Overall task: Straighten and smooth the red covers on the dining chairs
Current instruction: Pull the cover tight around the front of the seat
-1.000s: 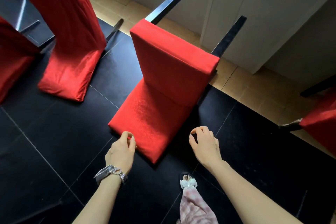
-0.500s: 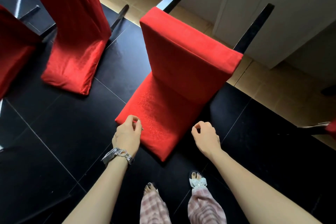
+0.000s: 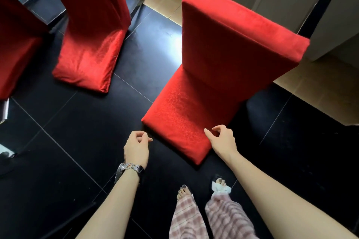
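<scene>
Red covers, three in view, fitted over dining chairs on a black tiled floor [image 3: 77, 122].

Far left: one cover [image 3: 17, 44], cropped and in shadow.

Next: second cover [image 3: 87, 44], satin sheen, soft creases across the seat, tall narrow back.

Left hand [image 3: 136, 147], bracelet [image 3: 130, 168] at the wrist, just beside the nearest seat's front-left edge; fingers [image 3: 144, 136] loosely curled, gripping nothing.

Centre-right: nearest cover [image 3: 213, 75], velvety matte back, faint crackle pattern on the seat, box-edged, lying fairly taut.

Right hand [image 3: 223, 139] over that seat's front-right corner; curled loosely, thumb out, no cloth visibly pinched.

Step, as judged: front hem of the nearest seat. The next move calls for taking both corners and drawing evenly, then a flat-palm sweep.
</scene>
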`<state>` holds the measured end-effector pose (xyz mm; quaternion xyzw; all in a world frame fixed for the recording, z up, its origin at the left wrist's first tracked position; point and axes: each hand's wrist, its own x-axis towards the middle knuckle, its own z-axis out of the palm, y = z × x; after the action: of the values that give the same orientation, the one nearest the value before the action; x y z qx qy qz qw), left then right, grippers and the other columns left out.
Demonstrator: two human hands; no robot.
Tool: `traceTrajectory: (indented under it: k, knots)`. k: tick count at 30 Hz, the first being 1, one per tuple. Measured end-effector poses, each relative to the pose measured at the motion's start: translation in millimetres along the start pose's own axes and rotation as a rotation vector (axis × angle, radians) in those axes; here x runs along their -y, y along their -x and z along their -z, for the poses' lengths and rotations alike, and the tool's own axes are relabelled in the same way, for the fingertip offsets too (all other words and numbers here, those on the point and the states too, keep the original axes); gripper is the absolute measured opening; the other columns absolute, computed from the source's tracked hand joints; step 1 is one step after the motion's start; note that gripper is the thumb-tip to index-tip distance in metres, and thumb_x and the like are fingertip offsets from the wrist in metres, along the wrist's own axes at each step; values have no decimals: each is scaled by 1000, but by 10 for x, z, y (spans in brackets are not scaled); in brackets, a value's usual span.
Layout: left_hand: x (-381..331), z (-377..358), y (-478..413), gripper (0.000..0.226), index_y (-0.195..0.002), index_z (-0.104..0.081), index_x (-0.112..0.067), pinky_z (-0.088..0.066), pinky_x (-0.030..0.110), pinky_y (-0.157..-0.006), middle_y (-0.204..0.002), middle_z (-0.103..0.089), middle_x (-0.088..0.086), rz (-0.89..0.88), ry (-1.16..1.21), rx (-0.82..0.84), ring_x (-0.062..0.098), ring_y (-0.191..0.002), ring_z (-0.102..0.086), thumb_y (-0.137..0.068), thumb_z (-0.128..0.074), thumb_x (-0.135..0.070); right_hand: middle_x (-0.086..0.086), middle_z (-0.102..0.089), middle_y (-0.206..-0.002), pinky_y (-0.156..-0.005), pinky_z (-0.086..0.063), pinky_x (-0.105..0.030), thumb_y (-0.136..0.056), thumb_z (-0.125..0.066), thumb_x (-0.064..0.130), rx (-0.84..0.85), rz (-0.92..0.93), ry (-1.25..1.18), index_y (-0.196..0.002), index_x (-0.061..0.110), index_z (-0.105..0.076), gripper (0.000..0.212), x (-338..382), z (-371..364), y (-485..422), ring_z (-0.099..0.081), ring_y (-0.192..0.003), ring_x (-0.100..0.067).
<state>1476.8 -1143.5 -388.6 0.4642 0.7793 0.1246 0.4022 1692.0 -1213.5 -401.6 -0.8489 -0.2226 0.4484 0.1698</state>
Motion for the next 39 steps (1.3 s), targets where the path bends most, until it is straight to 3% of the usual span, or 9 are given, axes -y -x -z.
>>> traceTrajectory:
  k: [5,8,15,19,25,29,33,35,39]
  knots:
    - [481,-353,-432,2,-94,-55,-21,-48,46,-94,-84,-67,-9,108,82,46,19,-99,-62,-92,-55,-19,-8,-37,-137,-103,-38,-40,-85,-61,54,61,-82,-107,-129,16,-44,61,-111,-632,-306,-43,-123,-26]
    - [740,-738,-690,16,-103,-53,-18,-46,47,-97,-92,-65,-5,151,130,81,22,-104,-61,-89,-61,-21,-8,-31,-140,-101,-38,-39,-83,-63,56,68,-155,-187,-133,16,-38,68,-327,-956,-612,-42,-124,-27]
    - [1273,-1599,-1203,23,-109,-53,-17,-43,48,-102,-113,-65,5,211,224,123,24,-113,-57,-89,-63,-23,-12,-24,-143,-104,-35,-37,-81,-68,53,22,-320,-292,-140,12,-29,82,-911,-1523,-1288,-39,-127,-32]
    - [1564,-2018,-1449,34,-119,-51,-14,-42,46,-104,-106,-60,0,249,283,136,23,-116,-54,-89,-64,-25,-13,-21,-144,-102,-35,-38,-78,-71,53,-36,-357,-309,-144,10,-21,93,-1219,-1708,-1688,-36,-128,-32]
    - [1973,-2559,-1712,60,-135,-38,-9,-38,40,-106,-120,-48,4,344,337,171,16,-107,-46,-87,-67,-32,-17,-20,-142,-105,-32,-39,-71,-72,61,-63,-453,-356,-148,8,-5,115,-1708,-1996,-2180,-33,-129,-30]
    - [2243,-2859,-1843,77,-140,-30,-7,-34,38,-110,-142,-36,8,406,387,167,19,-125,-42,-83,-70,-41,-17,-19,-148,-110,-28,-42,-67,-69,70,-56,-522,-396,-149,8,-1,123,-2003,-2213,-2386,-31,-134,-30]
    - [2451,-3082,-1947,102,-146,-19,-10,-30,40,-111,-150,-28,8,482,397,191,23,-134,-35,-73,-69,-61,-13,-24,-151,-113,-28,-40,-61,-71,72,-35,-515,-561,-150,10,-3,127,-2232,-2411,-2538,-34,-136,-27]
    - [2496,-3154,-1978,118,-149,-14,-9,-28,41,-111,-152,-26,5,480,455,199,22,-137,-32,-63,-68,-70,-10,-30,-151,-114,-29,-38,-60,-73,70,-63,-468,-660,-150,12,-4,127,-2310,-2504,-2588,-37,-135,-24]
    - [2504,-3267,-2120,152,-151,-9,-14,-29,44,-114,-154,-27,2,429,591,143,21,-137,-35,-29,-66,-84,-5,-48,-139,-107,-34,-37,-55,-66,81,-274,-380,-730,-146,17,-23,120,-2407,-2684,-2616,-49,-125,-24]
